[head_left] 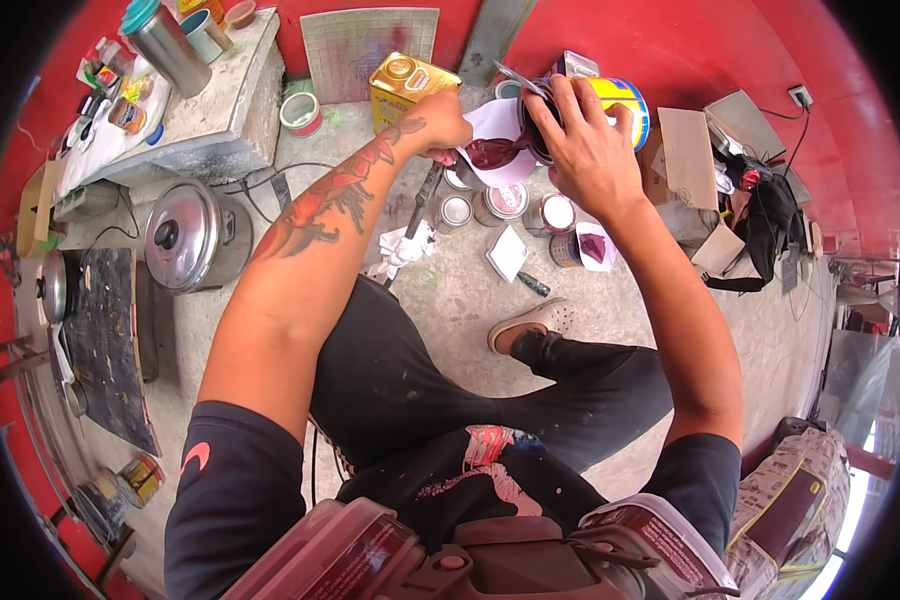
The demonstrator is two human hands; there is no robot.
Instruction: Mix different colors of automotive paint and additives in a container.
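Note:
My right hand (592, 150) is wrapped over a tilted paint can (620, 100) with a yellow and blue label, its dark mouth facing left. A flat stick (515, 76) juts from the can's mouth. Dark red paint (492, 152) runs from it into a white paper cone (494, 118). My left hand (444, 122) is closed at the cone's left edge, its fingertips partly hidden. What sits beneath the cone is hard to see. Just behind my left hand stands a gold rectangular tin (398, 90).
Small cans (455, 212) and a white square piece (507, 252) stand or lie on the concrete floor. A crumpled rag (405, 250) lies by my knee. At left are a lidded metal pot (198, 238) and a cluttered ledge (232, 110). Cardboard (688, 150) and a black bag (772, 215) are at right.

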